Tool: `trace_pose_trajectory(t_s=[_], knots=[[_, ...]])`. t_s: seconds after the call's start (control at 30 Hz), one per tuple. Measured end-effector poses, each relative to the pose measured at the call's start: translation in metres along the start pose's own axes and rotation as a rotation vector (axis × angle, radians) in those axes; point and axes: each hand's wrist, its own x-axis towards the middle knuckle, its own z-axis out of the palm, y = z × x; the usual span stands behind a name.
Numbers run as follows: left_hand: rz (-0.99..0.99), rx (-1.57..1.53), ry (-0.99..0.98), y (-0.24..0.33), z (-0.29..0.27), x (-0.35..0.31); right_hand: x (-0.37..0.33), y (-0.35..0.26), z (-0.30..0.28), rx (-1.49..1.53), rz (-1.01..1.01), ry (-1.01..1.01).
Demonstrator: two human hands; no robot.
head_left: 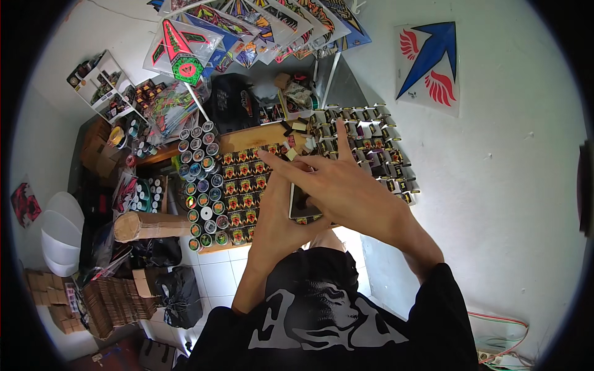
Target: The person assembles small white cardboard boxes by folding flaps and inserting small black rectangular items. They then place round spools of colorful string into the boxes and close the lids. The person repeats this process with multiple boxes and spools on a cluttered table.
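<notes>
Above the near side of the table, my left hand is closed around a small box with dark printed sides and a pale edge at its open end. My right hand reaches over that box from the right, its thumb at the opening and other fingers bent against it. One right finger stretches left across my left hand, and another points away from me. The fingers partly cover the box, and I cannot make out what lies inside. Left of my hands, rows of closed printed boxes lie on the table.
Round lidded tubs line the table's left side. Many small open boxes stand at the right, near the white wall. A cardboard roll lies left of the table. Bagged kites hang from a frame above the far side.
</notes>
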Motion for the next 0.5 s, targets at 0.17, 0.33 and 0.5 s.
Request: trace_pose_trajectory(t_s=[0.17,0.33,0.5], knots=[[0.023,0.037,0.008,-0.005,0.004,-0.014,-0.003,-0.005,0.007,0.044,0.033,-0.094],[0.037,0.042,-0.019,-0.004,0.011,-0.026,-0.022,-0.011,0.002,0.054,0.047,-0.138],[0.055,0.02,0.033,0.002,0.015,-0.04,-0.073,-0.021,-0.019,0.131,-0.087,0.123]])
